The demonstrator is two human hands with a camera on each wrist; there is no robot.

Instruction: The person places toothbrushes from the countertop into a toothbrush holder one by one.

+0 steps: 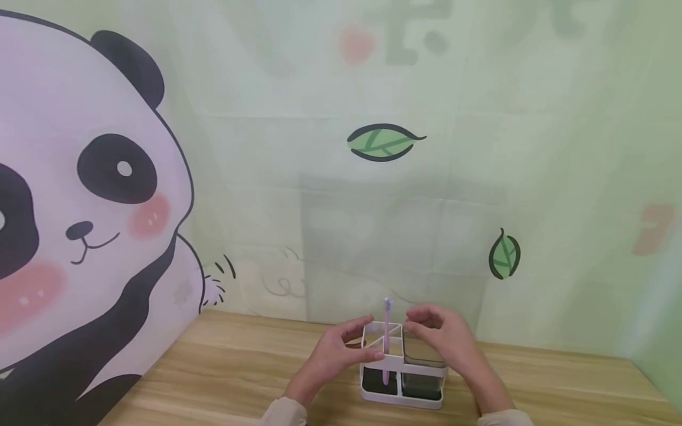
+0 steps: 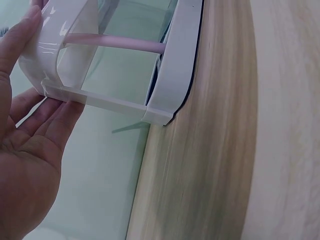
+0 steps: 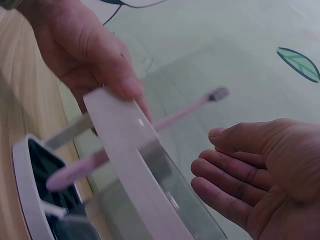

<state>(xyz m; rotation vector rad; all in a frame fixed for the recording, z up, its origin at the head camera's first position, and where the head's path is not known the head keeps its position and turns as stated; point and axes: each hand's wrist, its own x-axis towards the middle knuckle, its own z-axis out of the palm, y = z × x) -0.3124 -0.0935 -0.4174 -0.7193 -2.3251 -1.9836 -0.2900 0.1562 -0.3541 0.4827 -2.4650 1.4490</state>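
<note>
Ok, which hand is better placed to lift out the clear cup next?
Probably the right hand: it holds nothing and is beside the clear cup, while the left hand grips the white holder.

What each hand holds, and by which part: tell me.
The left hand grips the white, rectangular, plastic-looking toothbrush holder by the left end of its upper frame. The right hand holds nothing.
</note>
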